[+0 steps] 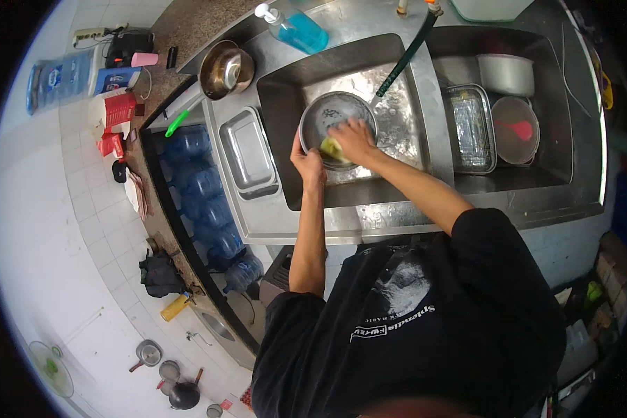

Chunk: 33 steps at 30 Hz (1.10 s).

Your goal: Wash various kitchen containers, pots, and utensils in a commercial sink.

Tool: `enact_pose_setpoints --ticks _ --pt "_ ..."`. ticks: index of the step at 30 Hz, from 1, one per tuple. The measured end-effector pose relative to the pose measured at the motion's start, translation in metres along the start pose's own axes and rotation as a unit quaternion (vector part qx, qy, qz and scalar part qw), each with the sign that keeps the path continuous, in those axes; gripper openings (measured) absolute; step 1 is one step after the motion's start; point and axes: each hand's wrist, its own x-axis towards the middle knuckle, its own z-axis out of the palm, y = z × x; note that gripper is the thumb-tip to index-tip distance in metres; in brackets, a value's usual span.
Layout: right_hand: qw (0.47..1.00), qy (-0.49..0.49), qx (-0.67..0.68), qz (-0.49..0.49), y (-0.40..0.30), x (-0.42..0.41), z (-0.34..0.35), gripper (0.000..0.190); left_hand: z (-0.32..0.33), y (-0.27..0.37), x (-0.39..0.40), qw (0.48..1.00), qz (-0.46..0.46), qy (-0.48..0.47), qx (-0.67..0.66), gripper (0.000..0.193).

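Over the left basin of a double stainless-steel sink (292, 157), my left hand (309, 163) grips the near-left rim of a round metal pot (318, 112). Inside the pot, my right hand (352, 140) presses a yellow-green sponge (332, 148) against the wall on the near side. Dark specks and a greyish wet film cover the pot's bottom. A dark green hose (407, 55) hangs from the tap, its end just beyond the pot's far-right rim.
Left of the basin stand a steel bowl (226, 70) and a rectangular steel tray (248, 151). A pump bottle of blue liquid (298, 32) is at the back. The right basin holds a metal pot (507, 73), a rectangular pan (470, 130) and a round container (514, 143) with a red scoop.
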Motion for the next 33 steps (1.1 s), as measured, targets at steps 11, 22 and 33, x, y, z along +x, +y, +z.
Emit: enact_pose_setpoints --ticks 11,22,33 --pt "0.983 0.044 -0.035 0.172 0.059 -0.030 -0.012 0.042 0.009 -0.088 -0.039 0.984 -0.156 0.079 -0.040 0.066" --pt "0.986 0.024 -0.147 -0.075 0.066 -0.017 -0.011 0.021 0.012 -0.104 -0.048 0.991 -0.135 -0.011 0.022 0.057" --pt "0.981 -0.070 -0.153 -0.102 0.076 -0.043 0.024 0.022 -0.018 -0.149 -0.022 0.934 -0.034 -0.185 0.304 0.053"
